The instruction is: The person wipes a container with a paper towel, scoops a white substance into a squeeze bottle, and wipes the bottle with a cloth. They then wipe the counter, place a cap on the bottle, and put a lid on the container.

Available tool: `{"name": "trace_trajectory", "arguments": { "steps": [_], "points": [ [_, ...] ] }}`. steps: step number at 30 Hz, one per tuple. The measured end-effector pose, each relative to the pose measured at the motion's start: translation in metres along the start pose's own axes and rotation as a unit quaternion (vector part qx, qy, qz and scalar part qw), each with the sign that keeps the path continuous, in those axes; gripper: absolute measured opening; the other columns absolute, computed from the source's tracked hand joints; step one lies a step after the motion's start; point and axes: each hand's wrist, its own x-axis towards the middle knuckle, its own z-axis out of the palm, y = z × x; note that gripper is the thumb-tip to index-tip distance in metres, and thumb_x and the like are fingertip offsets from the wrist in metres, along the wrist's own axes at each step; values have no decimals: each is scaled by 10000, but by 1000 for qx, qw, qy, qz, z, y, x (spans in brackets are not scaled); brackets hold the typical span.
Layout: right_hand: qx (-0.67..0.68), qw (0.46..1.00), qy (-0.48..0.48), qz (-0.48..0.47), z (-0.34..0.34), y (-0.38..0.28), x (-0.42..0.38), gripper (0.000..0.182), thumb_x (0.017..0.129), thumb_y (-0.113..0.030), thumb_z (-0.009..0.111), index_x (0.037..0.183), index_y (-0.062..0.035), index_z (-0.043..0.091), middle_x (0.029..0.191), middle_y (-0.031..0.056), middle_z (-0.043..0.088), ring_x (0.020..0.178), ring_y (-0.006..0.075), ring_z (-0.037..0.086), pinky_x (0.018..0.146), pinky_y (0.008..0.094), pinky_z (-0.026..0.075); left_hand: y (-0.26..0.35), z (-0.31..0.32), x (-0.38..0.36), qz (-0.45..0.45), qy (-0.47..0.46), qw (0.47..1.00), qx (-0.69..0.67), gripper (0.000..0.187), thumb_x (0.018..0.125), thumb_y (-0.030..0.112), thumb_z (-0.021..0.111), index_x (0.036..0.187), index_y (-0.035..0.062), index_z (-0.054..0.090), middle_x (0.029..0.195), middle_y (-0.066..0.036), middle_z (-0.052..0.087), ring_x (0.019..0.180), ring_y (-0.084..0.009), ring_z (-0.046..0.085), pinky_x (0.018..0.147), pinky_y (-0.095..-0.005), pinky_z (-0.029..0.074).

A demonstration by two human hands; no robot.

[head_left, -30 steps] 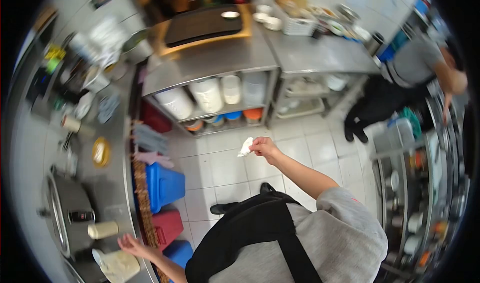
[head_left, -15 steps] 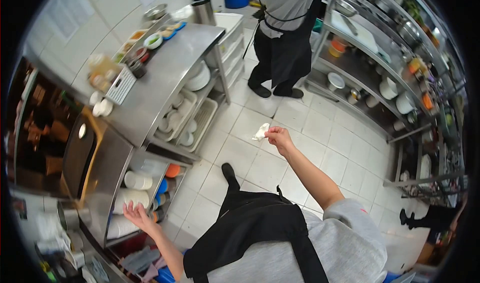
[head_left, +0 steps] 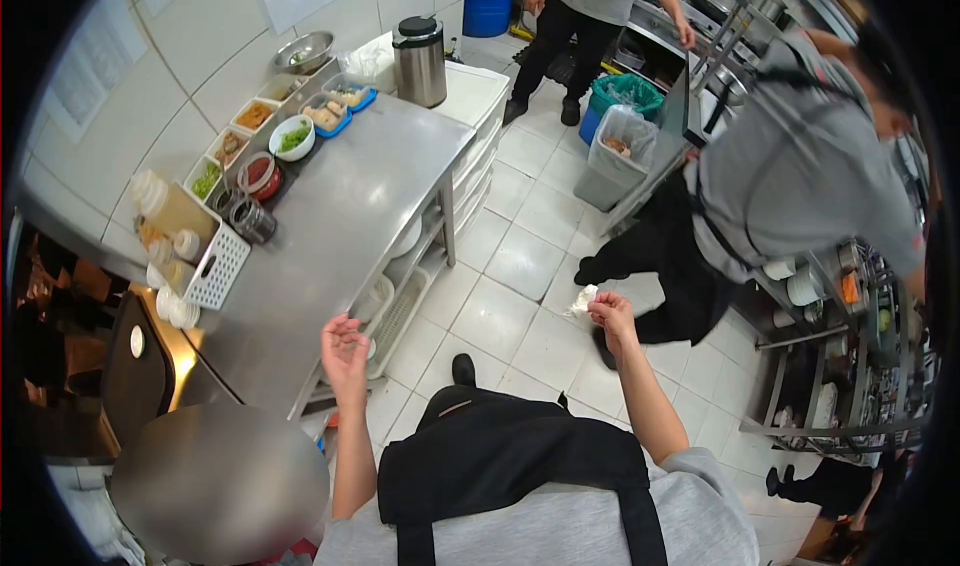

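Crumpled white tissue or cloth [head_left: 580, 301] is pinched between the fingers of my right hand [head_left: 612, 316], held over the tiled floor. My left hand [head_left: 345, 351] has its fingers loosely apart, with nothing in them, near the front edge of the steel counter [head_left: 350, 186]. On the counter are a white bowl of green herbs [head_left: 291, 138], a red-filled container [head_left: 260, 176], a dark jar [head_left: 252, 221] and a white basket with bottles [head_left: 218, 271].
A person in grey and black [head_left: 800, 156] leans toward the right-hand shelves [head_left: 830, 431]. Another person [head_left: 585, 16] stands at the back. A grey bin [head_left: 612, 166] is beyond; a blurred round shape [head_left: 220, 481] is at lower left.
The view has shifted. My left hand has risen beside the counter; my right hand still holds the white piece. A person now leans at the right, and the bins have come into view.
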Motion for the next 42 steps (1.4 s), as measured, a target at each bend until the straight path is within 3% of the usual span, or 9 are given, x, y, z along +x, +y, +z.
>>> {"name": "trace_trajectory", "arguments": {
  "steps": [9, 15, 18, 20, 25, 31, 32, 33, 42],
  "points": [
    [-182, 972, -126, 80, -28, -89, 160, 156, 658, 7, 699, 757, -53, 595, 620, 21, 598, 488, 94, 529, 422, 228, 410, 24, 43, 115, 27, -50, 995, 87, 441, 778, -12, 596, 1195, 41, 464, 1044, -67, 527, 814, -80, 498, 693, -210, 435],
    [-176, 962, 180, -108, -114, -204, 368, 154, 710, -29, 652, 855, -29, 600, 572, 39, 558, 397, 106, 476, 343, 239, 352, 18, 32, 113, 30, 119, 982, 142, 460, 775, -21, 585, 1210, 43, 451, 1045, -66, 522, 815, -84, 491, 722, -221, 424],
    [-445, 763, 393, -255, -144, -253, 451, 515, 704, -235, 672, 1106, 57, 535, 1153, 272, 527, 1098, 391, 504, 941, 431, 400, 16, 39, 85, 28, 221, 955, 193, 505, 760, -44, 562, 1235, 62, 426, 1056, -66, 519, 797, -81, 486, 699, -214, 424],
    [-438, 746, 404, -297, -137, -248, 493, 481, 698, -199, 659, 1083, 66, 543, 1073, 273, 565, 1025, 405, 539, 906, 446, 425, 28, 63, 65, 6, 285, 933, 221, 506, 761, -39, 566, 1236, 66, 425, 1054, -63, 522, 799, -83, 489, 687, -222, 429],
    [-517, 756, 72, -396, -88, -69, 595, 329, 770, -169, 578, 1017, 49, 580, 974, 231, 604, 974, 381, 557, 879, 438, 420, 40, 93, 7, -65, 401, 876, 262, 454, 805, 39, 583, 1233, 76, 436, 1045, -61, 551, 844, -92, 509, 672, -234, 434],
    [-706, 442, -506, -225, 132, 178, 412, 413, 736, -402, 632, 901, -24, 638, 974, 194, 619, 906, 355, 574, 802, 453, 453, 64, 103, -110, 57, 501, 823, -262, 534, 924, 508, 367, 1246, 90, 448, 1147, -98, 560, 969, -160, 549, 786, -292, 463],
    [-690, 247, -628, -262, 185, 212, 369, 477, 700, -398, 657, 978, -12, 619, 994, 205, 612, 933, 378, 565, 838, 439, 451, 65, 107, -135, 100, 463, 819, -325, 574, 926, 544, 317, 1244, 87, 453, 1154, -101, 560, 985, -161, 548, 795, -304, 463],
    [-550, 351, -680, -334, 218, 215, 304, 473, 710, -359, 651, 1017, -4, 595, 1029, 202, 602, 960, 383, 554, 850, 435, 448, 66, 115, -161, 122, 486, 804, -319, 574, 926, 544, 317, 1244, 87, 453, 1154, -101, 560, 985, -161, 548, 795, -304, 463],
    [-334, 314, -794, -399, 377, 125, -36, 265, 783, -171, 604, 1002, -21, 586, 833, 172, 640, 764, 302, 631, 682, 384, 487, 21, 162, -408, 279, 641, 603, -383, 464, 936, 412, 406, 1202, 38, 471, 1141, -119, 568, 932, -198, 590, 786, -311, 497]
  ]
}}
